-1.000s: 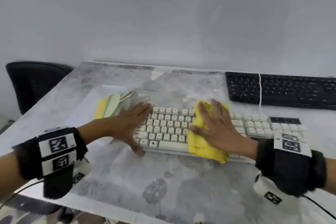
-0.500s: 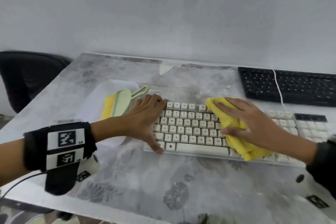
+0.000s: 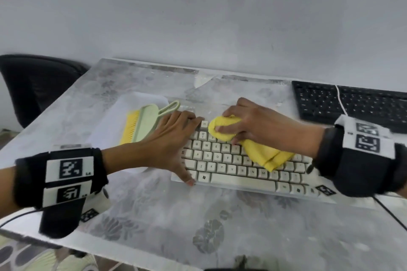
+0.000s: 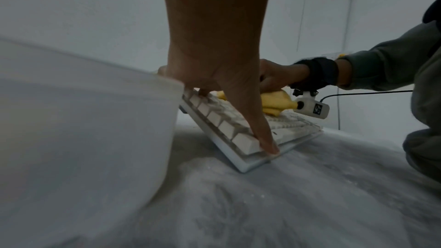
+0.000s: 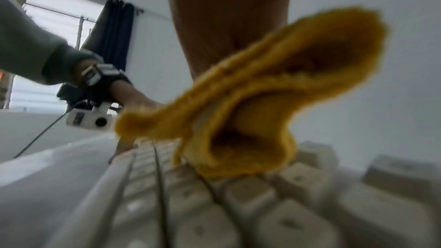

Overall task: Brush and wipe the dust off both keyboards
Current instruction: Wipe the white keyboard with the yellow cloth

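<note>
A cream keyboard (image 3: 237,169) lies across the middle of the table. My left hand (image 3: 174,138) rests flat on its left end, fingers straight, thumb tip at the front corner (image 4: 269,146). My right hand (image 3: 248,121) grips a bunched yellow cloth (image 3: 262,149) and presses it on the top-left key rows; the cloth (image 5: 250,105) trails back over the keys. A black keyboard (image 3: 352,103) sits at the far right by the wall. A green brush with yellow bristles (image 3: 141,125) lies on a white tray (image 3: 110,130) left of the cream keyboard.
A black chair (image 3: 37,86) stands off the table's left edge. A white cable (image 3: 340,99) crosses the black keyboard. The grey patterned table (image 3: 220,233) stretches bare toward me in front of the cream keyboard. The wall runs close behind.
My right hand has swept the cloth leftward and away from me across the cream keyboard, from its middle to its top-left rows, bunching it up. My left hand has stayed on the left end.
</note>
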### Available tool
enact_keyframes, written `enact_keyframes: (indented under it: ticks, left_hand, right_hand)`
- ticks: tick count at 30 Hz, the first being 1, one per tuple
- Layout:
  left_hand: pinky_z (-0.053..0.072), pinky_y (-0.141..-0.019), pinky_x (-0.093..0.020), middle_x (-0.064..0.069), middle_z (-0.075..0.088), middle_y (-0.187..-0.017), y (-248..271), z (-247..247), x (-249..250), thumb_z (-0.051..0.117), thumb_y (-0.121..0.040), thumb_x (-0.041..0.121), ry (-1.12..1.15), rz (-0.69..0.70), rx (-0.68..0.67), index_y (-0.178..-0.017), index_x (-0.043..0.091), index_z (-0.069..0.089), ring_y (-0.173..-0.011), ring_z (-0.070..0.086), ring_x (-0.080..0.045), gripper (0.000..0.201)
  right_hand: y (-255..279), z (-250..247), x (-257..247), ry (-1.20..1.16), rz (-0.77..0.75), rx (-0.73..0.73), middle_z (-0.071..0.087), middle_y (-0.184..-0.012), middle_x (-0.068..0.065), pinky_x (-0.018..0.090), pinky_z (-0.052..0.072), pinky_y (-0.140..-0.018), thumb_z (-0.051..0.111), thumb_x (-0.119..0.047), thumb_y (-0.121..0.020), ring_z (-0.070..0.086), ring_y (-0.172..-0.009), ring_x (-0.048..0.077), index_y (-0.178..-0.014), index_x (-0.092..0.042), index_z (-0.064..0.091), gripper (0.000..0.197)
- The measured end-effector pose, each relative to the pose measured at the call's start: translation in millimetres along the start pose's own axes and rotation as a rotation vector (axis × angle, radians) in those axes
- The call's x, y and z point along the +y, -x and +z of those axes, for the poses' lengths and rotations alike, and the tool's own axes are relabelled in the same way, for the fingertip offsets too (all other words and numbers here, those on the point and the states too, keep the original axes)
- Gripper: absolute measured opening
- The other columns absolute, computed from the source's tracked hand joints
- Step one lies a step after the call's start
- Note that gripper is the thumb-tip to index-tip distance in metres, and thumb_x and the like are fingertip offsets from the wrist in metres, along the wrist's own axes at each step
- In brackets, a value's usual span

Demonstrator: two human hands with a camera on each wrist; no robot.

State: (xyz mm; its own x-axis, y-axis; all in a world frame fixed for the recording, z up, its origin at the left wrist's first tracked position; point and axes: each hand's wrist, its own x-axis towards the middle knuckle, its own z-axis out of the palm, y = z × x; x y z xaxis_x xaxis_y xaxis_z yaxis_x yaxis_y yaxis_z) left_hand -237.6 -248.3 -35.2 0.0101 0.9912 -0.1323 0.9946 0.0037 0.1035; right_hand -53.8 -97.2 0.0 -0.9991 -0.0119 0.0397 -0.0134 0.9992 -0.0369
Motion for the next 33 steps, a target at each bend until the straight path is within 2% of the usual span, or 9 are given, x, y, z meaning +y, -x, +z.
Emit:
enact_keyframes:
  ticks: [4,8,12,17,20,23,26,29,33]
  left_hand:
    - [0.017,-0.106,-0.033,-0.001,0.028,-0.135,-2,-4,0,0.042,-0.031,0.093,-0.02,-0.017,-0.059,-0.146,0.019,0.019,-0.121,0.023,-0.015,0.138]
    - [0.018,-0.107,-0.033,-0.002,0.027,-0.136,-2,-3,-1,0.041,-0.033,0.093,-0.035,-0.024,-0.057,-0.144,0.021,0.013,-0.121,0.022,-0.015,0.136]
    - [0.022,-0.103,-0.034,-0.003,0.031,-0.132,-1,-3,-1,0.044,-0.034,0.093,-0.027,-0.026,-0.038,-0.136,0.026,0.01,-0.117,0.026,-0.017,0.127]
    - [0.016,-0.103,-0.027,0.0,0.026,-0.135,-4,-6,1,0.045,-0.033,0.093,-0.019,-0.016,-0.091,-0.147,0.018,0.018,-0.119,0.022,-0.013,0.139]
    - [0.012,-0.097,-0.019,-0.001,0.023,-0.136,-6,-6,10,0.072,-0.043,0.081,0.014,0.024,-0.086,-0.149,0.015,0.014,-0.121,0.018,-0.012,0.137]
    - [0.012,-0.097,-0.019,-0.002,0.024,-0.135,-6,-6,13,0.077,-0.049,0.073,0.037,0.053,-0.062,-0.148,0.012,0.015,-0.119,0.016,-0.011,0.132]
    - [0.015,-0.098,-0.02,-0.002,0.026,-0.133,-7,-6,13,0.066,-0.044,0.079,0.044,0.06,-0.066,-0.147,0.011,0.018,-0.117,0.018,-0.011,0.132]
    - [0.016,-0.095,-0.019,0.0,0.026,-0.13,-11,-6,11,0.054,-0.038,0.088,0.025,0.042,-0.108,-0.146,0.013,0.019,-0.115,0.021,-0.011,0.136]
    - [0.015,-0.089,-0.018,0.004,0.027,-0.126,-15,-5,8,0.049,-0.035,0.09,0.024,0.04,-0.169,-0.145,0.018,0.021,-0.11,0.024,-0.009,0.134]
  right_hand:
    - [13,1,16,0.113,-0.108,-0.045,0.067,-0.095,0.008,0.032,0.051,-0.045,0.077,-0.003,-0.066,0.057,-0.075,0.025,-0.095,-0.024,0.073,0.036]
    - [5,-21,24,0.038,-0.037,-0.214,0.06,-0.114,0.008,0.035,0.048,-0.071,0.061,-0.01,-0.086,0.048,-0.093,0.021,-0.111,-0.025,0.068,0.03]
    - [-18,-16,16,0.018,-0.168,-0.035,0.066,-0.101,0.01,0.034,0.048,-0.055,0.072,-0.006,-0.074,0.041,-0.079,0.016,-0.101,-0.023,0.073,0.031]
    - [6,5,26,0.116,-0.231,-0.012,0.063,-0.087,0.007,0.03,0.048,-0.041,0.074,0.004,-0.066,0.053,-0.07,0.023,-0.094,-0.024,0.074,0.04]
    - [7,-9,31,0.03,-0.141,-0.196,0.059,-0.095,0.004,0.025,0.044,-0.057,0.068,0.002,-0.077,0.044,-0.08,0.014,-0.107,-0.027,0.07,0.041]
    - [7,-30,51,-0.128,0.001,-0.399,0.059,-0.097,0.006,0.014,0.038,-0.065,0.061,-0.002,-0.085,0.046,-0.081,0.0,-0.101,-0.011,0.072,0.021]
    - [6,-42,58,-0.19,-0.008,-0.26,0.062,-0.098,0.0,0.011,0.034,-0.068,0.066,-0.013,-0.083,0.05,-0.083,0.004,-0.104,-0.016,0.072,0.022]
    - [-2,-22,42,-0.167,-0.114,-0.135,0.06,-0.12,0.004,0.021,0.034,-0.077,0.062,-0.026,-0.082,0.042,-0.092,0.012,-0.115,-0.024,0.067,0.033]
    - [14,11,28,-0.022,-0.2,-0.148,0.062,-0.118,0.006,0.029,0.043,-0.065,0.067,-0.009,-0.079,0.036,-0.085,0.013,-0.114,-0.023,0.066,0.037]
